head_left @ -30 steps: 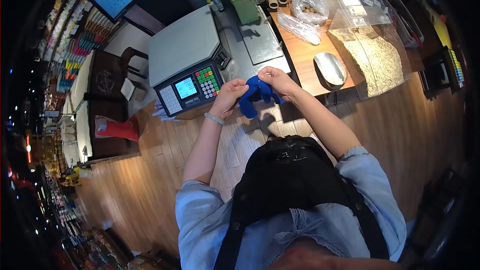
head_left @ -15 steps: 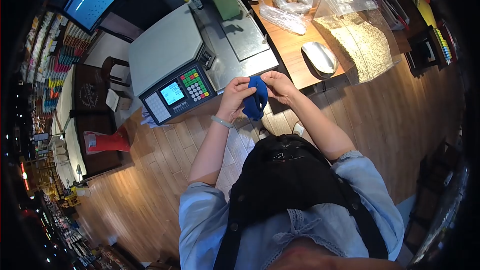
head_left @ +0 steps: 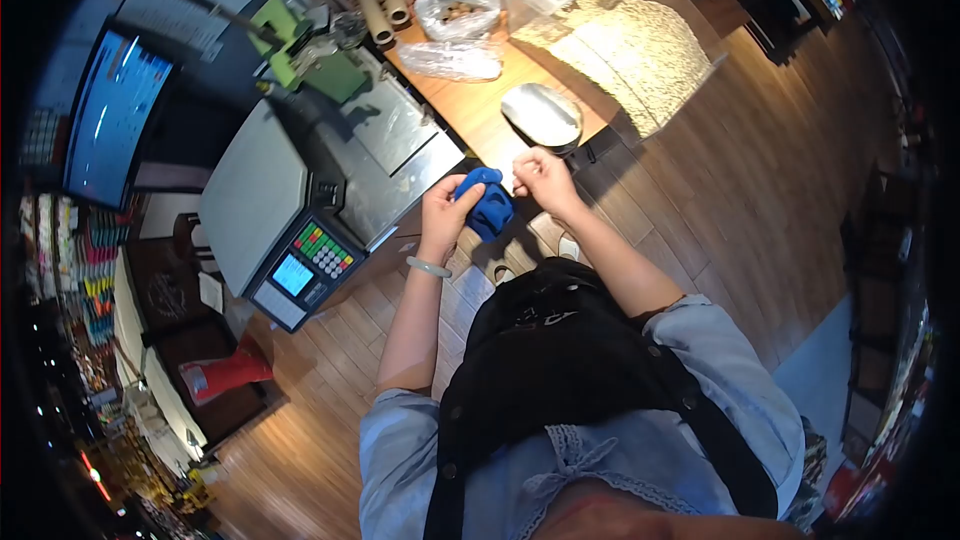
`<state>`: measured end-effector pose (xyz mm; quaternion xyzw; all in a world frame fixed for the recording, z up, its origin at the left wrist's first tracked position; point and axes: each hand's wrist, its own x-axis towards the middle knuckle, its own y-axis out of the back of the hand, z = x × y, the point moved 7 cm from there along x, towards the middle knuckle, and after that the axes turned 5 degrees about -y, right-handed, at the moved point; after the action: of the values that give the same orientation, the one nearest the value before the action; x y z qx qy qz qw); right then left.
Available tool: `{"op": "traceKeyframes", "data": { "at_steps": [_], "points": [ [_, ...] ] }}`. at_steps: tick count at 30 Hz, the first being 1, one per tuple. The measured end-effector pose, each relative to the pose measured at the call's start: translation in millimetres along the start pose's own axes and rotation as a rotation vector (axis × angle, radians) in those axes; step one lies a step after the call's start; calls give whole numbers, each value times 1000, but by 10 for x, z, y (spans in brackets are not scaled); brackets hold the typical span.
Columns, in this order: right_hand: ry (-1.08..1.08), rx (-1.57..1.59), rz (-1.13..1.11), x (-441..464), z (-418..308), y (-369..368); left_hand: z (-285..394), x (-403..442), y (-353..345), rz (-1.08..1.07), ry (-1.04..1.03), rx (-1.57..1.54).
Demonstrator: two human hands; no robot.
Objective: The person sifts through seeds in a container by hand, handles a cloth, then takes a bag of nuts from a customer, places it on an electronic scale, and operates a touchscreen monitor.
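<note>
A bunched blue cloth item point(head_left: 488, 208) hangs from my left hand point(head_left: 443, 215), pinched between thumb and fingers in front of my apron. My right hand point(head_left: 545, 183) is just to its right, apart from the cloth, with the fingers curled together; whether anything small is between them cannot be made out. Beyond my hands lie the metal counter point(head_left: 425, 155) and a metal scoop point(head_left: 542, 114) on the wooden counter. A weighing scale point(head_left: 262, 190) with a lit display stands to the left.
Behind are a green machine point(head_left: 335, 75), cardboard tubes point(head_left: 374, 12), plastic bags point(head_left: 455, 60) and a heap of pale flakes point(head_left: 640, 50). A monitor point(head_left: 118, 120) stands at the left, with a red bag point(head_left: 228, 374) below it. Wooden floor point(head_left: 700, 230) extends to the right.
The view has turned, so the counters and scale appear further left and rotated. My right hand has come away from the blue cloth, which my left hand still holds.
</note>
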<state>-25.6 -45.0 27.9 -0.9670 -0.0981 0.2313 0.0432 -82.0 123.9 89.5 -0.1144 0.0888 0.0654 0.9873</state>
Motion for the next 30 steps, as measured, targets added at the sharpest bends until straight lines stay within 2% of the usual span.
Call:
{"op": "traceKeyframes", "data": {
  "at_steps": [1,2,3,5,6,7,9,14,19,22,23,25,26,28,30],
  "points": [
    [211,-226,77,90,-117,226,74,81,-54,-6,-36,71],
    [228,-451,231,-16,-461,396,76,164,-92,-5,-16,98],
    [482,-697,391,-32,-711,532,77,249,-134,1,3,126],
    [647,-931,384,167,-858,661,95,409,-295,1,12,146],
    [667,-1105,268,333,-842,664,93,483,-364,2,21,156],
    [669,-1098,257,422,-894,669,61,568,-399,12,23,162],
    [497,-1529,40,634,-798,458,-38,708,-470,-10,19,245],
    [358,-1600,-200,876,-574,282,-77,847,-614,53,65,311],
    [316,-1568,-175,1082,-397,328,-335,1065,-612,48,116,272],
    [264,-1511,-162,1089,-475,439,-362,1182,-588,33,55,526],
    [265,-1530,-161,1080,-505,495,-353,1201,-601,37,50,507],
    [283,-1310,-145,995,-649,571,-306,1242,-616,39,15,721],
    [289,-1330,-153,936,-706,566,-329,1255,-607,56,7,704],
    [205,-871,-25,840,-830,678,-286,1300,-642,39,-78,728],
    [187,-768,-2,810,-819,654,-309,1325,-666,19,-72,744]
  ]
}}
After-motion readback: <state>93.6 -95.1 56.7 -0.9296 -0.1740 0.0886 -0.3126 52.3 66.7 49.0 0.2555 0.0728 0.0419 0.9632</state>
